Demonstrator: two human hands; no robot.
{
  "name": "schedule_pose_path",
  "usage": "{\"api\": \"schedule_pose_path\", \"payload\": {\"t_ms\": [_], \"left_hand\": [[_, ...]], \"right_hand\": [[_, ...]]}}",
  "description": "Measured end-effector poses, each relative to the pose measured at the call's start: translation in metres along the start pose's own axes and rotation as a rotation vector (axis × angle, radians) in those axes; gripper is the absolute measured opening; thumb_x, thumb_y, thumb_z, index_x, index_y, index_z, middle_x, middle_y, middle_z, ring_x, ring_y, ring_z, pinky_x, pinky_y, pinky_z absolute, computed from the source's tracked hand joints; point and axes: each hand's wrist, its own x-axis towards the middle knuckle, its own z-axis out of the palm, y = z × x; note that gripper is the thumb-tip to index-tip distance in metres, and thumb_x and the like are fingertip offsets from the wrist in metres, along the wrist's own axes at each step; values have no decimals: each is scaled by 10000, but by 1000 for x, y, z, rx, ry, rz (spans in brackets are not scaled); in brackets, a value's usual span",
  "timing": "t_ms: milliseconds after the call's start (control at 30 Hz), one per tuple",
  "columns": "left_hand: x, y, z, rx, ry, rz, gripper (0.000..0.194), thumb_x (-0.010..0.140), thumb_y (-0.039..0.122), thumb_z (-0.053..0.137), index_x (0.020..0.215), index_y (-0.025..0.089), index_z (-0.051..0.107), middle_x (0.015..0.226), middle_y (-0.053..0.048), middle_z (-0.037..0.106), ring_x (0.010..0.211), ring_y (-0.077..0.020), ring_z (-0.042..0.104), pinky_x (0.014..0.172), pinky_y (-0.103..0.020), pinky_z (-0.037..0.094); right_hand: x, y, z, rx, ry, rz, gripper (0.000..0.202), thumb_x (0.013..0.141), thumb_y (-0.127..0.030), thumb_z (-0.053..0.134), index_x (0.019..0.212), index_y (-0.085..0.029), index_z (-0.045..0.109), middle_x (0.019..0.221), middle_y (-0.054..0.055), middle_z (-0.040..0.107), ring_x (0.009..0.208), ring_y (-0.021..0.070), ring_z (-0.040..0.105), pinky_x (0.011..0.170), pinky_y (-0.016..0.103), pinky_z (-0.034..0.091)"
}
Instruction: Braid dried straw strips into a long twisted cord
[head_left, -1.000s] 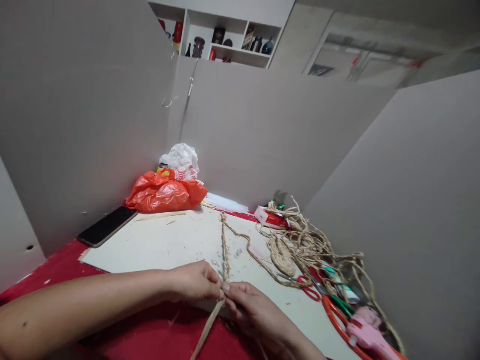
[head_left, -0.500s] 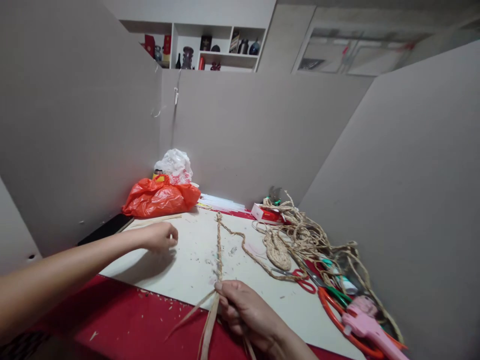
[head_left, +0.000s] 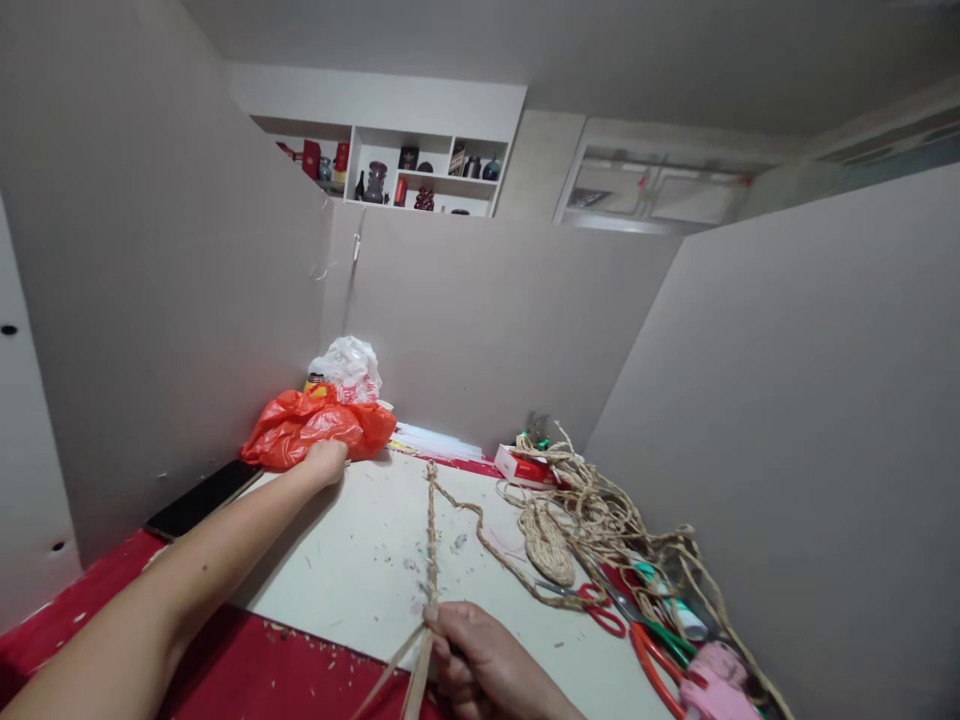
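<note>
My right hand point(head_left: 480, 650) pinches the lower end of a braided straw cord point(head_left: 432, 540) between thumb and fingers. Loose flat straw strands point(head_left: 415, 680) hang below that grip toward me. From its knotted top the cord lies down the white board point(head_left: 360, 560), and a thinner twisted cord point(head_left: 480, 525) curves off to the right. Stretched far forward, my left hand point(head_left: 328, 462) is at the board's back left, in front of the orange plastic bag point(head_left: 289, 425). Its fingers are hidden behind the back of the hand, so whether they hold anything does not show.
To the right lie a heap of straw rope point(head_left: 600, 500), a coiled braid point(head_left: 547, 545), red-handled scissors point(head_left: 604, 612) and a pink glue gun point(head_left: 716, 685). A black phone-like slab point(head_left: 202, 500) is at left. White sticks point(head_left: 435, 440) lie by the back partition. Grey partitions enclose three sides.
My left hand has moved forward to the front of the orange bag, over where straw strips lay. My right hand keeps its pinch on the braid. The camera view has tilted up.
</note>
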Motion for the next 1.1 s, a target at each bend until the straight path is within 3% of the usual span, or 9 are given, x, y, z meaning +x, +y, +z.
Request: {"api": "schedule_pose_path", "payload": {"t_ms": [100,200,367,500,633,767,867,1100], "left_hand": [[-6,3,-6,-7,-32,-106,229,826,330,582,904,114,593,859,-40,615,742,-141,590,664,-295,499],[-19,16,-6,-90,-156,-127,235,716,328,665,705,125,546,632,-14,598,574,-119,561,559,-246,458],[-59,45,13,-354,-463,-78,298,638,368,692,736,159,503,734,-44,662,601,-118,585,535,-227,453],[-86,54,37,-532,-627,-124,292,589,304,742,707,152,522,582,17,593,496,-78,525,453,-176,408],[-98,48,61,-595,-682,-216,277,600,314,741,750,147,580,526,30,574,453,-85,542,418,-162,393],[-102,37,76,-698,-723,-204,229,640,309,704,744,128,610,624,-21,643,475,-82,557,439,-175,431],[-103,33,82,-771,-722,-231,177,634,260,688,712,122,608,675,-41,665,479,-75,546,443,-176,426],[-103,30,91,-748,-636,-258,99,586,184,626,658,133,581,530,-10,611,426,-85,510,413,-181,407]], "right_hand": [[1,1,0,27,-15,-8,401,766,-479,580,578,-181,389,384,-112,274,310,9,139,349,169,45],[0,1,1,54,-19,-49,382,770,-440,587,568,-176,399,380,-114,262,319,8,110,343,174,24],[1,2,3,63,19,-115,374,767,-442,600,570,-163,447,367,-122,256,317,6,90,333,172,39],[3,2,4,75,67,-153,340,771,-438,603,633,-135,535,364,-126,250,323,11,83,329,171,48],[4,3,6,75,90,-202,352,762,-454,611,652,-123,563,361,-125,251,324,13,95,325,173,68],[4,4,7,51,92,-229,376,753,-484,620,666,-122,570,366,-125,256,326,15,101,319,175,85],[4,5,6,36,80,-229,395,765,-503,607,685,-117,576,371,-126,252,326,15,95,322,177,83],[5,6,8,-4,94,-221,397,792,-506,585,684,-126,556,382,-125,247,326,19,108,326,186,93]]}}
